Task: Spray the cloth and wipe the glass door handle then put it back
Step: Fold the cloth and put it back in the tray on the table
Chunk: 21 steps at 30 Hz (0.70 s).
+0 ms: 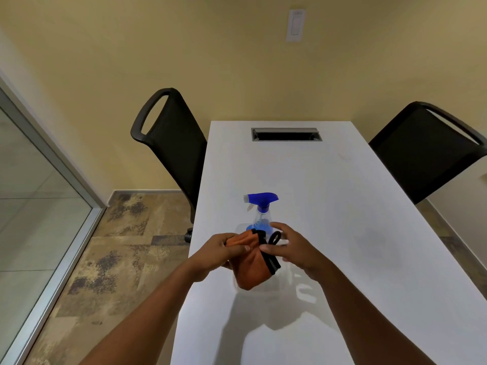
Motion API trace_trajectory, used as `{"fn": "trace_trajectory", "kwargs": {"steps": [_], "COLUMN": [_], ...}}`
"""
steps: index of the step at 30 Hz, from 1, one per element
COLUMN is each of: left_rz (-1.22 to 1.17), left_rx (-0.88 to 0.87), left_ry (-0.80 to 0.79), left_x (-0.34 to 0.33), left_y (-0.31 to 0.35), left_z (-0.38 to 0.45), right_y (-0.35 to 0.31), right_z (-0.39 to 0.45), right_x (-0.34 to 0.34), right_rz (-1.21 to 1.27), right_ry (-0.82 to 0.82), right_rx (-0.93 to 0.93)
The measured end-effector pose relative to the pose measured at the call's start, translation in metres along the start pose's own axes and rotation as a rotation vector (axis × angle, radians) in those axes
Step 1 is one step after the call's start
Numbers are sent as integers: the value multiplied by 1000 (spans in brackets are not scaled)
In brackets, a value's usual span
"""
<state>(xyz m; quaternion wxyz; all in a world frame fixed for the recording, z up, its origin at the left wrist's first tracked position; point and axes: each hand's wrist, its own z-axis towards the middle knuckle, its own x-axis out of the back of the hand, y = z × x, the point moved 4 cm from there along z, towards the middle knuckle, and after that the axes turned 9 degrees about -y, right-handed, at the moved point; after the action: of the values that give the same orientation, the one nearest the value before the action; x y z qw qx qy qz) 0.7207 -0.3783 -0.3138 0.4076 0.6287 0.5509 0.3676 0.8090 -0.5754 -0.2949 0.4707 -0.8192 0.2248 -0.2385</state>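
Note:
An orange cloth (250, 267) with a black edge and loop hangs above the white table (329, 193), held between both hands. My left hand (216, 252) pinches its top left corner. My right hand (295, 248) grips the black-edged side with thumb and fingers. Just behind the cloth stands a clear spray bottle (261, 214) with a blue trigger head, its nozzle pointing left; its lower body is hidden by the cloth and hands. A clear plastic container seems to sit under the cloth, faint and hard to make out. No door handle is in view.
Two black office chairs flank the table, one at the left (168, 143) and one at the right (427, 148). A cable slot (286, 134) is set in the table's far end. A glass wall with metal frame (47, 206) runs along the left, above patterned carpet.

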Motion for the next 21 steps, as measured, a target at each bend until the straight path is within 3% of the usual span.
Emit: {"fn": "trace_trajectory", "kwargs": {"steps": [4, 6, 10, 11, 16, 21], "left_rz": [-155, -158, 231, 349, 865, 1055], "left_rx": [-1, -2, -34, -64, -245, -468], "left_ry": [33, 48, 263, 322, 415, 251], "left_x": [-3, -7, -23, -29, -50, -72], "left_y": [-15, -19, -7, -4, -18, -32], "left_z": [3, 6, 15, 17, 24, 26], "right_y": [31, 39, 47, 47, 44, 53], "right_z": [-11, -13, -2, -1, 7, 22], "right_x": [-9, -18, -20, -22, -35, -37], "right_rz": [220, 184, -189, -173, 416, 567], "right_ry": [-226, -203, 319, 365, 79, 141], "right_rx": [-142, -177, -293, -297, -342, -334]}}
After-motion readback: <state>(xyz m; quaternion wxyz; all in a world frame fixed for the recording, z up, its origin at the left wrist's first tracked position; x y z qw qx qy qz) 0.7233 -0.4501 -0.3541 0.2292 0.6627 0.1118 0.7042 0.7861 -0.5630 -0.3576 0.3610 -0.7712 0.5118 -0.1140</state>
